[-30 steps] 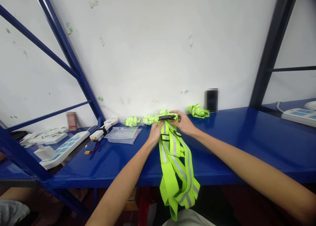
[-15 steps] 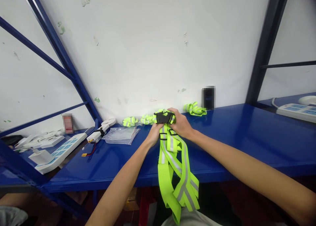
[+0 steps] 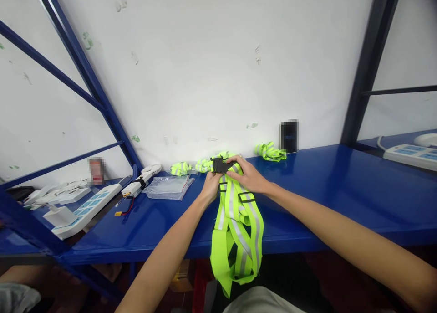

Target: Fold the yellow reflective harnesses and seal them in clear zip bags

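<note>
A: Your main item, and its place?
B: One reflective strap set [image 3: 241, 234], lime with silver stripes, held up in front of you over the blue table [image 3: 341, 199]; its loops hang past the front edge toward your lap. Whether its back touches the table, you cannot tell from here.

A: Fittings on your piece?
B: One black buckle [image 3: 221, 165] at the top, between your hands; two black sliders below it. Whether the buckle is fastened, you cannot tell.

A: Your left hand [image 3: 210, 185]?
B: Closed at the buckle's lower left, pinching it with the webbing; your fingertips are partly hidden.

A: Your right hand [image 3: 251, 174]?
B: Pinching the buckle's right end and the webbing there, fingers above, thumb below.

A: Handling notes for you?
B: Judged light, soft and limp; the webbing likely folds easily and tangles where your loops cross. The buckle looks stiff, probably hard plastic, hardly fragile, perhaps a little slick. Your surest hold is the buckle's two ends, or the webbing gathered flat just beneath.

A: Also before you?
B: One lime bundle [image 3: 270, 151] beside the wall, right; one clear plastic bag [image 3: 169, 186], left, lying flat.
</note>
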